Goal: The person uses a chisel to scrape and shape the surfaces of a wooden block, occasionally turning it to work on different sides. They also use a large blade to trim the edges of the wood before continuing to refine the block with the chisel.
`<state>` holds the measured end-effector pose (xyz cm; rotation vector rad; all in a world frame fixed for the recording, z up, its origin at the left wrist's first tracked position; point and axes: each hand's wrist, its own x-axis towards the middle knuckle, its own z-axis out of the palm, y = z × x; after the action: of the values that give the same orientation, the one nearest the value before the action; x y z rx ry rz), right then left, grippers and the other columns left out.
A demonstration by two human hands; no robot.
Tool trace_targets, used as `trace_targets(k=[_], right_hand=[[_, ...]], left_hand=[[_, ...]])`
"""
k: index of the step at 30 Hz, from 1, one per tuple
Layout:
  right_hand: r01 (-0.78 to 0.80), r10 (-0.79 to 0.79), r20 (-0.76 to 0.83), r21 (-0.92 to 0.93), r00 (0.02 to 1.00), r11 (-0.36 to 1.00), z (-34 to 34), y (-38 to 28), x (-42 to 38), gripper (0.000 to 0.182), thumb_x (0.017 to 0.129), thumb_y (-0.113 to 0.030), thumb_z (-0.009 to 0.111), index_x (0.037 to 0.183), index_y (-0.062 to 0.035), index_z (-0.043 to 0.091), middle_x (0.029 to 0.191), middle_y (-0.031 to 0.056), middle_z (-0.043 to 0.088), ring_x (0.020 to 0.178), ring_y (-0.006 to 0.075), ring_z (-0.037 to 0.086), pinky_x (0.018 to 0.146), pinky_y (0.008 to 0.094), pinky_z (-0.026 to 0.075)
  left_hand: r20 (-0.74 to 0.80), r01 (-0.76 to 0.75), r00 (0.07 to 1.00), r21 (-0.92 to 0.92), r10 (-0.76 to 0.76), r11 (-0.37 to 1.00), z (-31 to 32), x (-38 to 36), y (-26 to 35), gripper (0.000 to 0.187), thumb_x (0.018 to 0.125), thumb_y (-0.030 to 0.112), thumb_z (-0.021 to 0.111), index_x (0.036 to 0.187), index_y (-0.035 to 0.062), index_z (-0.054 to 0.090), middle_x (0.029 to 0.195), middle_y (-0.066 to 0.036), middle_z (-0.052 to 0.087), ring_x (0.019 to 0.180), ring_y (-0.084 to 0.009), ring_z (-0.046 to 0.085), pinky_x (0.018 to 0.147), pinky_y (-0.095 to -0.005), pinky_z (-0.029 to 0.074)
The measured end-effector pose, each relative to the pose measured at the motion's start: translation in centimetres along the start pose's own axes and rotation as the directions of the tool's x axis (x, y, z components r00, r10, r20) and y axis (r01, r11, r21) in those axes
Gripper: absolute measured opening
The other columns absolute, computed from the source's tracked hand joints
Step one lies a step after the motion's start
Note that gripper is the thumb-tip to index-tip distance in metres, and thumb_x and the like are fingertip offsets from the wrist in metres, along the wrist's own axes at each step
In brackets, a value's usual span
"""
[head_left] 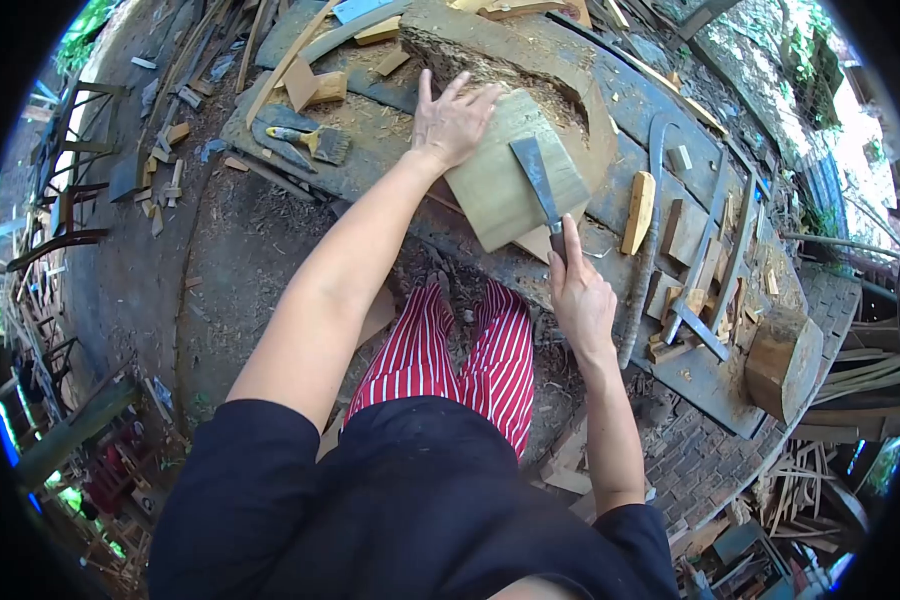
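A squarish wooden board [500, 205] with a curved upper edge is tilted over the near side of the worktable. Against its upper left edge rests my left hand [450, 122], fingers stretched out and spread. My right hand [582, 300] is closed around the dark handle of a flat-bladed knife [535, 175], index finger laid along the handle. The blade widens toward its squared end and lies over the face of the board. Behind the board is a thick wood block [450, 35] with a rough hollow; part of it is hidden.
On the worktable [380, 160] lie a yellow-handled brush [315, 142], wood offcuts [325, 87] and shavings. To the right are a yellowish wood piece [638, 213], a long curved-blade tool [650, 230], a frame saw [705, 240] and a large wood block [783, 360]. Wood scraps litter the ground at left.
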<state>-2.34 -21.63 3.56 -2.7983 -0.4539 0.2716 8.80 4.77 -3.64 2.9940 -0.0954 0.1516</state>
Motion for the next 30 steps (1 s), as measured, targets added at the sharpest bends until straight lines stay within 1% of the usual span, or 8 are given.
trace_targets(k=[2, 4, 6, 7, 11, 18, 24, 30], right_hand=[[0.002, -0.002, 0.0, 0.022, 1.0, 1.0, -0.3, -0.1, -1.0, 0.058, 0.099, -0.029, 0.053, 0.153, -0.0232, 0.031, 0.079, 0.021, 0.067, 0.069, 0.0382, 0.069, 0.055, 0.0491, 0.054], [-0.033, 0.033, 0.076, 0.007, 0.997, 0.999, -0.8, -0.3, -1.9, 0.061, 0.099, -0.027, 0.054, 0.154, -0.0222, 0.028, 0.076, 0.0204, 0.065, 0.067, 0.0384, 0.068, 0.055, 0.0486, 0.054], [-0.013, 0.013, 0.068, 0.009, 0.998, 1.0, -0.8, 0.1, -2.1, 0.063, 0.099, -0.027, 0.054, 0.155, -0.0212, 0.026, 0.075, 0.0197, 0.065, 0.063, 0.0381, 0.067, 0.055, 0.0482, 0.054], [-0.018, 0.02, 0.076, -0.017, 0.997, 1.0, -1.2, 0.0, -1.6, 0.063, 0.099, -0.027, 0.054, 0.155, -0.0212, 0.026, 0.075, 0.0202, 0.065, 0.062, 0.0383, 0.067, 0.054, 0.0483, 0.054], [0.029, -0.03, -0.027, -0.008, 0.999, 1.0, 0.4, -0.5, 5.0, 0.06, 0.099, -0.027, 0.052, 0.154, -0.0213, 0.028, 0.073, 0.0217, 0.065, 0.06, 0.0396, 0.066, 0.053, 0.0498, 0.053], [-0.051, 0.054, 0.073, -0.042, 0.996, 0.998, 0.0, -0.4, 1.5, 0.06, 0.099, -0.027, 0.053, 0.153, -0.024, 0.029, 0.071, 0.0213, 0.066, 0.062, 0.0394, 0.067, 0.053, 0.05, 0.054], [-0.008, 0.006, -0.079, -0.026, 0.997, 1.0, 1.3, -1.0, 7.5, 0.055, 0.099, -0.03, 0.052, 0.15, -0.0228, 0.034, 0.073, 0.0201, 0.067, 0.062, 0.0401, 0.067, 0.055, 0.0498, 0.055], [-0.062, 0.059, 0.066, 0.054, 0.996, 0.997, -0.2, 0.8, 0.4, 0.056, 0.099, -0.026, 0.053, 0.151, -0.0233, 0.033, 0.071, 0.0208, 0.066, 0.064, 0.0408, 0.067, 0.057, 0.0521, 0.053]], left_hand=[[-0.038, 0.185, 0.983, 0.17, -0.181, 0.968, 0.1, 0.4, 1.2, 0.042, 0.104, 0.038, 0.036, 0.144, 0.0294, 0.047, 0.147, 0.008, 0.05, 0.14, -0.0185, 0.04, 0.117, -0.0632, 0.012], [-0.095, 0.236, 0.969, 0.111, -0.226, 0.965, 1.0, 0.3, 2.2, 0.04, 0.104, 0.037, 0.037, 0.139, 0.0275, 0.053, 0.143, 0.008, 0.054, 0.137, -0.018, 0.043, 0.118, -0.0622, 0.013], [-0.099, 0.369, 0.918, -0.145, -0.385, 0.918, 1.7, 0.0, 3.1, 0.037, 0.103, 0.036, 0.039, 0.134, 0.0242, 0.057, 0.137, 0.006, 0.058, 0.133, -0.0196, 0.046, 0.116, -0.0617, 0.016], [-0.183, 0.303, 0.928, -0.137, -0.324, 0.943, 1.5, -0.1, 3.0, 0.034, 0.102, 0.033, 0.043, 0.128, 0.0209, 0.061, 0.127, 0.002, 0.064, 0.125, -0.0201, 0.052, 0.111, -0.0544, 0.029], [-0.221, 0.207, 0.947, -0.135, -0.233, 0.969, 0.9, -0.1, 2.7, 0.029, 0.099, 0.029, 0.05, 0.123, 0.0191, 0.063, 0.111, 0.0, 0.066, 0.108, -0.0213, 0.056, 0.096, -0.0401, 0.041], [-0.183, 0.289, 0.934, -0.122, -0.308, 0.949, 1.3, 0.0, 2.8, 0.026, 0.099, 0.03, 0.049, 0.116, 0.0178, 0.065, 0.106, -0.001, 0.063, 0.101, -0.023, 0.057, 0.09, -0.0416, 0.043], [-0.184, 0.256, 0.944, -0.109, -0.273, 0.961, 0.9, 0.0, 2.7, 0.026, 0.1, 0.031, 0.048, 0.115, 0.0185, 0.064, 0.107, 0.0, 0.061, 0.1, -0.0241, 0.056, 0.087, -0.0416, 0.044], [-0.157, 0.261, 0.946, -0.151, -0.284, 0.953, 1.2, -0.3, 2.5, 0.027, 0.1, 0.031, 0.047, 0.117, 0.0189, 0.064, 0.109, -0.001, 0.06, 0.101, -0.0249, 0.055, 0.088, -0.0418, 0.043]])
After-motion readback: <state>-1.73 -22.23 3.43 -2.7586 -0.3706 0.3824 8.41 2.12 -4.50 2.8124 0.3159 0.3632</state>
